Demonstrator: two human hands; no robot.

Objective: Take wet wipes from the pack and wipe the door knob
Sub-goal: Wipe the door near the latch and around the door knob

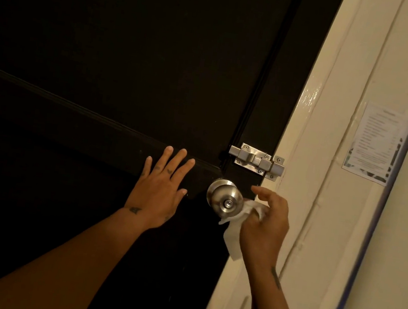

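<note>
Head cam: slide bolt just above door knob, notice on frame.

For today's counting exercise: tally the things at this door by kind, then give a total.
Door knob: 1
Slide bolt: 1
Wet wipe: 1
Paper notice: 1
Hands: 2, left hand, right hand
Total: 6

Your left hand lies flat on the dark door, fingers spread, just left of the steel door knob. Your right hand holds a white wet wipe bunched against the knob's right side, its tail hanging below your palm. A steel slide bolt sits above the knob, reaching onto the cream frame (a printed notice is stuck further right).
</note>
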